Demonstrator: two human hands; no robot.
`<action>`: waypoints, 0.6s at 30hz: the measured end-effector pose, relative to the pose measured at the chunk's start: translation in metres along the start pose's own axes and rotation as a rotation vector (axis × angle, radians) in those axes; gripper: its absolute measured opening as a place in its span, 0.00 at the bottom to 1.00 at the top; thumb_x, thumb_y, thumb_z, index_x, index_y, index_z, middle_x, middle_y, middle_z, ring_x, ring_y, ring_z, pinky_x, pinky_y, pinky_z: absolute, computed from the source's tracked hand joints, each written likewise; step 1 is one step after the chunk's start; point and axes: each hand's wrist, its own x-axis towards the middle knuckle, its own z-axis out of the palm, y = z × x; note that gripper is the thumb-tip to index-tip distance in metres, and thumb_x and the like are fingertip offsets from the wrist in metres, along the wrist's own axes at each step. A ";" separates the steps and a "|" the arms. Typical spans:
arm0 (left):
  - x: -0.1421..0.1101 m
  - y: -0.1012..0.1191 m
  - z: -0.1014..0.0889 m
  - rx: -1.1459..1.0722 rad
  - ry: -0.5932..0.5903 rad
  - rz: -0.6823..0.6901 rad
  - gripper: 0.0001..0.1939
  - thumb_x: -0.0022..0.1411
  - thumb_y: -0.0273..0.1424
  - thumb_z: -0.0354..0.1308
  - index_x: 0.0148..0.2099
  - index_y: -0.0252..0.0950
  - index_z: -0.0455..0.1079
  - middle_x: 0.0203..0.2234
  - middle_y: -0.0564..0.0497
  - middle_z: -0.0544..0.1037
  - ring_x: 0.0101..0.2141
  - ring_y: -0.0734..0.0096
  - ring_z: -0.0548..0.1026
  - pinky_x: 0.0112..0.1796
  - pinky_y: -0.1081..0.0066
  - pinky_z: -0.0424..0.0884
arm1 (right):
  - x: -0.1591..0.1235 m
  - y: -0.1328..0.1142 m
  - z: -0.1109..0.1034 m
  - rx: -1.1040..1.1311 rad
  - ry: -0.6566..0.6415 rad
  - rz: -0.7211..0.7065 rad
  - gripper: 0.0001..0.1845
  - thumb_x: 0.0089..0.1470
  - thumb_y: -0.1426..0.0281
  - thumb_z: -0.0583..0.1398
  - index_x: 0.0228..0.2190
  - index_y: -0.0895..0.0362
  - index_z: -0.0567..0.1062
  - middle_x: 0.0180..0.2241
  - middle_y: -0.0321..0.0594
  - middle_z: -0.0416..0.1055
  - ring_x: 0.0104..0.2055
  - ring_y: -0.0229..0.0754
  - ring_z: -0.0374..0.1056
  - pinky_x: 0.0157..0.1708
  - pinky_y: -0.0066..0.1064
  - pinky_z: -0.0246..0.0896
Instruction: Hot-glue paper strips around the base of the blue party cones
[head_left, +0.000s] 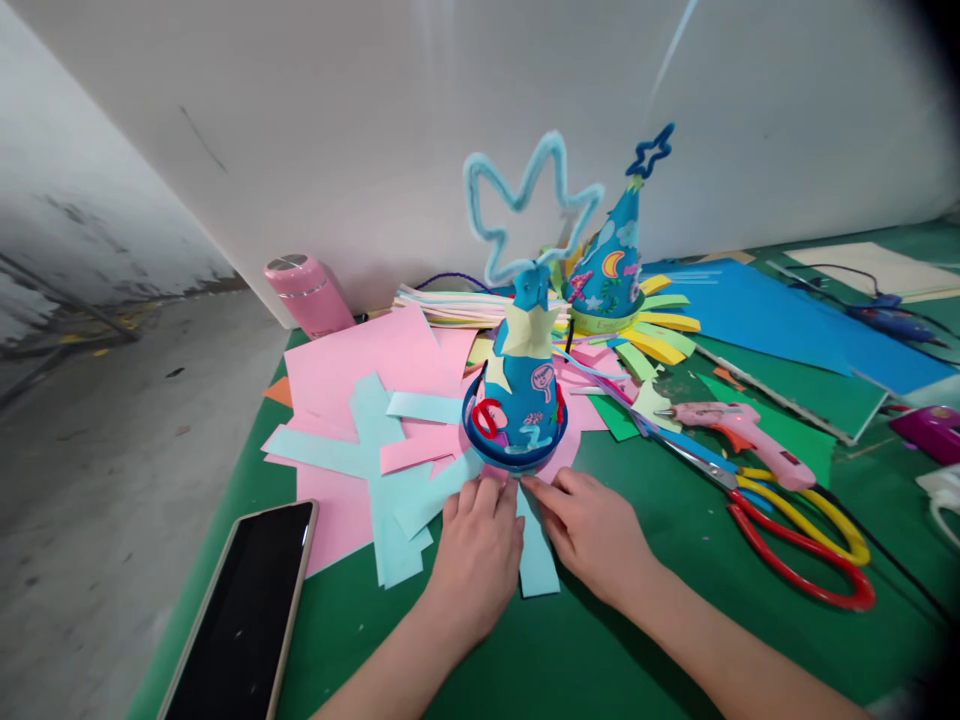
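A blue cone party hat (525, 390) with stickers, cream stars and a fuzzy light-blue pipe cleaner star (553, 150) on top stands upright in front of me. From under its front rim a light blue paper strip (538, 560) sticks out toward me. My left hand (480, 545) is closed, its fingertips pressed together at the rim beside the strip's inner end. My right hand (596, 530) is closed as well, index fingertip on the strip at the rim. The fingers partly hide where strip and hat meet.
Pink sheets (337, 370) and light blue strips (375, 500) lie left of the hat. A phone (240, 610) and pink bottle (309, 295) are farther left. Behind stands a second decorated hat (611, 265). Scissors (799, 550) and a pink glue gun (750, 430) lie right.
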 end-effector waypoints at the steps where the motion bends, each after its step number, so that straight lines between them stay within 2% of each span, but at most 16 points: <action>1: 0.000 0.000 0.000 -0.002 0.005 0.003 0.17 0.61 0.28 0.42 0.52 0.33 0.60 0.38 0.45 0.67 0.38 0.61 0.63 0.37 0.62 0.61 | 0.000 -0.001 0.000 0.010 0.006 0.003 0.19 0.52 0.72 0.51 0.46 0.50 0.67 0.29 0.40 0.65 0.32 0.41 0.61 0.26 0.28 0.52; 8: -0.001 0.003 -0.006 -0.017 0.073 0.011 0.16 0.61 0.28 0.42 0.50 0.32 0.61 0.38 0.44 0.68 0.38 0.61 0.64 0.38 0.61 0.62 | -0.004 0.003 -0.005 0.142 0.063 -0.013 0.16 0.56 0.70 0.48 0.44 0.52 0.69 0.29 0.39 0.68 0.32 0.39 0.64 0.28 0.27 0.56; 12: -0.011 0.005 -0.014 -0.038 0.144 -0.023 0.13 0.61 0.27 0.42 0.41 0.34 0.67 0.35 0.46 0.69 0.38 0.63 0.64 0.39 0.62 0.61 | -0.005 0.014 -0.010 0.264 0.101 -0.057 0.14 0.57 0.70 0.47 0.41 0.56 0.69 0.36 0.40 0.69 0.36 0.36 0.65 0.35 0.26 0.59; 14: -0.018 0.007 -0.016 -0.043 0.185 -0.051 0.13 0.61 0.27 0.42 0.36 0.35 0.69 0.32 0.47 0.69 0.37 0.64 0.65 0.38 0.62 0.61 | -0.004 0.019 -0.011 0.306 0.111 -0.093 0.13 0.57 0.70 0.48 0.39 0.57 0.70 0.35 0.40 0.69 0.36 0.37 0.65 0.36 0.27 0.59; 18: -0.028 0.013 -0.016 -0.034 0.268 -0.107 0.12 0.60 0.27 0.43 0.36 0.35 0.69 0.32 0.46 0.70 0.37 0.62 0.65 0.37 0.61 0.61 | -0.001 0.025 -0.010 0.362 0.131 -0.147 0.13 0.56 0.70 0.49 0.37 0.56 0.71 0.34 0.40 0.69 0.35 0.38 0.65 0.36 0.28 0.60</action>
